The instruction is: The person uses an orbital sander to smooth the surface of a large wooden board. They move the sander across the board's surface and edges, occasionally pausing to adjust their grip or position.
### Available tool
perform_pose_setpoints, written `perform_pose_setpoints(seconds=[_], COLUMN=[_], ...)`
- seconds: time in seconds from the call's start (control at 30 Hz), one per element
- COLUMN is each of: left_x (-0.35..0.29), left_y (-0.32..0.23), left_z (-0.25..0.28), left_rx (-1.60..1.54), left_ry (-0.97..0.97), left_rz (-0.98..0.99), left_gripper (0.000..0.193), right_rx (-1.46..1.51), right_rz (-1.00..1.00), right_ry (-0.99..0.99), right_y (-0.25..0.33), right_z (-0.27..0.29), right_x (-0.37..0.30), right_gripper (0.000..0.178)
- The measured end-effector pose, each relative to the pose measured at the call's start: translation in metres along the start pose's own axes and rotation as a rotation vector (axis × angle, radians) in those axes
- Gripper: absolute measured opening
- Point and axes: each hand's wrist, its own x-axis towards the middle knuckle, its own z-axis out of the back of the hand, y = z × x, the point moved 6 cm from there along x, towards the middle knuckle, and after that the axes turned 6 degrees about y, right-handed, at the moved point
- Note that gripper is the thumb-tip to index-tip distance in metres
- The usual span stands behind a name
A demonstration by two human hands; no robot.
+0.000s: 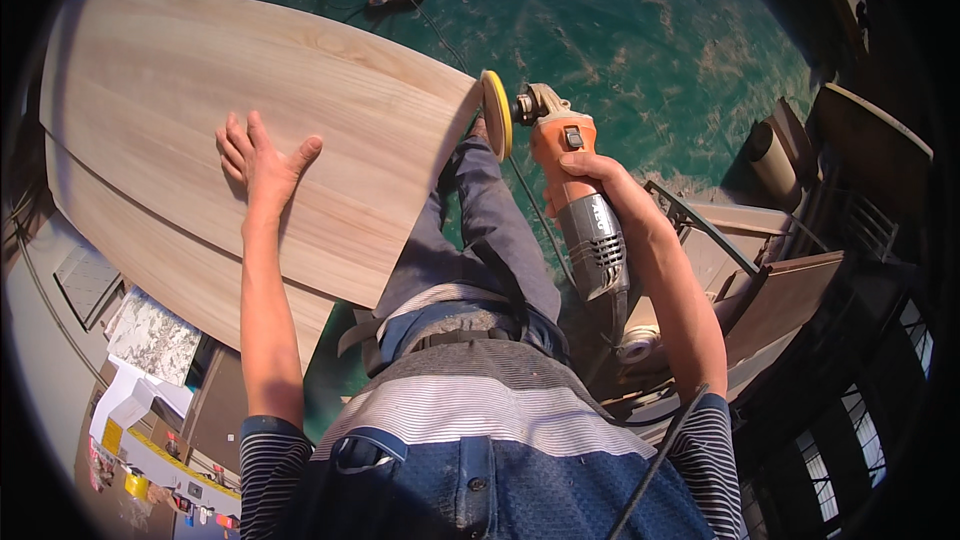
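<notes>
The board (350,105) is pale wood, its streaky grain running lengthwise; it lies flat on the left. The grinder (588,230), orange toward the front and dark grey behind, is held up at a slant, right of the board; its round yellow pad (498,115) stands on edge at the board's right end, touching or just beside it.

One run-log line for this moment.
left hand: resting on wooden panel | right hand: holding orange grinder | yellow disc: at panel's right edge, contact unclear
</notes>
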Motion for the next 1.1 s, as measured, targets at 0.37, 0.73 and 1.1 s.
perform_pose_setpoints(seconds=[0.37, 0.73, 1.1], left_x=[0.012, 0.035, -0.024], left_y=[-0.011, -0.01, 0.025], left_z=[-0.008, -0.015, -0.037], left_rx=[0.005, 0.029, -0.02], left_ry=[0.03, 0.088, 0.204], left_rz=[0.019, 0.048, -0.305], left_gripper=[0.131, 0.133, 0.103], right_rx=[0.342, 0.614, 0.793], right_rz=[0.14, 0.205, 0.253], right_ry=[0.051, 0.084, -0.098], right_y=[-0.032, -0.045, -0.078], right_z=[-0.017, -0.017, 0.016], right_x=[0.021, 0.026, 0.016], right_gripper=[0.058, 0.058, 0.056])
